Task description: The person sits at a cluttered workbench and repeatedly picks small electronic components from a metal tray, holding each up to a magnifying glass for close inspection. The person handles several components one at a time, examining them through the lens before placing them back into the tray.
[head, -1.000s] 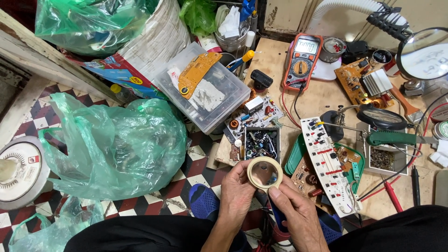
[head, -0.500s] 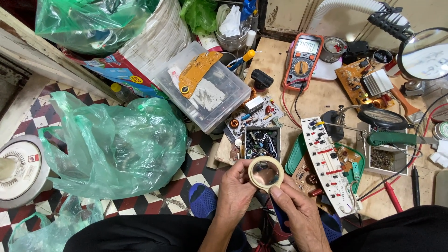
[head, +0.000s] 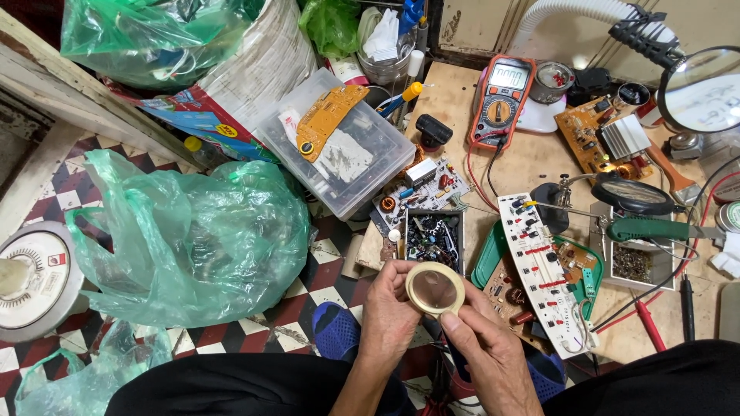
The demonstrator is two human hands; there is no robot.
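Note:
Both hands hold one roll of tan tape (head: 435, 289) low in the middle of the head view, just above my lap. My left hand (head: 389, 312) grips the roll from the left with fingers curled under it. From below right, my right hand (head: 482, 347) pinches its rim with the thumb pressed on the lower edge. The roll's open face is turned up toward me. Behind it lies a small black tray of electronic parts (head: 433, 235), and to the right a white circuit board with black buttons (head: 539, 270) on a green housing.
A big green plastic bag (head: 193, 239) sits on the checkered floor at left, beside a round white appliance (head: 31, 277). A clear plastic box (head: 339, 150), an orange multimeter (head: 501, 100), a green-handled soldering iron (head: 655, 229), a magnifier (head: 705, 81) and circuit boards crowd the wooden board.
The tape roll has been lifted slightly and turned, its face tilted more toward me. Both hands shifted their grip around its rim. Nothing else moved.

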